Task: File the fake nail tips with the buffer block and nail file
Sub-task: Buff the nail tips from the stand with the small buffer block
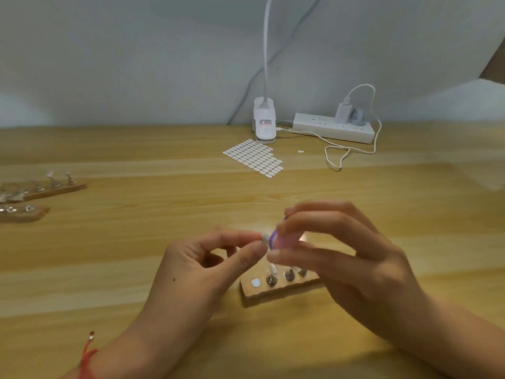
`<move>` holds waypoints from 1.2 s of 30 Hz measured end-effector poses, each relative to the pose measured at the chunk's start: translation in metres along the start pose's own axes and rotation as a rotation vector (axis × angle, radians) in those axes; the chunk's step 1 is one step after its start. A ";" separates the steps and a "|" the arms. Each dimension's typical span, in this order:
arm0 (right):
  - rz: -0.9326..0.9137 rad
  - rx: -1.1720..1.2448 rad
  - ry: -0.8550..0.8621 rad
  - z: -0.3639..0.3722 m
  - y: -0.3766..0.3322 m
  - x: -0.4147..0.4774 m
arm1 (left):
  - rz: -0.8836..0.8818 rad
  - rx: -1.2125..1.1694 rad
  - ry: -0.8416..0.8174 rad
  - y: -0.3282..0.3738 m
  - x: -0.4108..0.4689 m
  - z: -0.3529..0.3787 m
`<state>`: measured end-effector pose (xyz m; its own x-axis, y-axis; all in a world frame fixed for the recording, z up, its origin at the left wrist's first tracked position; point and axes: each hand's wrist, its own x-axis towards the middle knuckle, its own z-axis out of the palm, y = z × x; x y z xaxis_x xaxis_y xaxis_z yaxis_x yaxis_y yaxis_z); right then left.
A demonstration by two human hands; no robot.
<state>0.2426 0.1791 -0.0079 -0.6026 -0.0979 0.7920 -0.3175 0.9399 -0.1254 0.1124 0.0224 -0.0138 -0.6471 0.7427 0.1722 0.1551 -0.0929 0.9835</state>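
Note:
My left hand (202, 261) pinches a small clear fake nail tip (265, 237) between thumb and forefinger. My right hand (336, 258) grips a small purple and pink buffer block (278, 237) and holds it against the tip; the fingers are blurred. Under both hands lies a wooden holder strip (276, 292) with a white adhesive dot (255, 283) and three metal stands (288, 275); one stand carries a clear tip (272, 268).
Two more wooden strips with nail stands (43, 187) lie at the far left. A sheet of white adhesive dots (252, 157), a clip lamp base (263, 120), a power strip (334, 127) with a charger and a looping white cable (352, 149) sit at the back.

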 end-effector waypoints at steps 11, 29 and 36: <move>0.437 0.250 0.195 -0.004 0.034 -0.007 | 0.136 0.346 -0.058 0.012 0.005 -0.012; 0.430 0.304 0.186 -0.002 0.034 -0.010 | 0.181 0.502 -0.322 0.002 0.010 -0.023; 0.421 0.291 0.167 -0.001 0.034 -0.012 | 0.229 0.642 -0.344 0.001 0.008 -0.022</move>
<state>0.2398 0.2123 -0.0205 -0.6048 0.3431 0.7187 -0.2779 0.7548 -0.5942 0.0908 0.0132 -0.0107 -0.2943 0.9256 0.2378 0.7287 0.0564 0.6825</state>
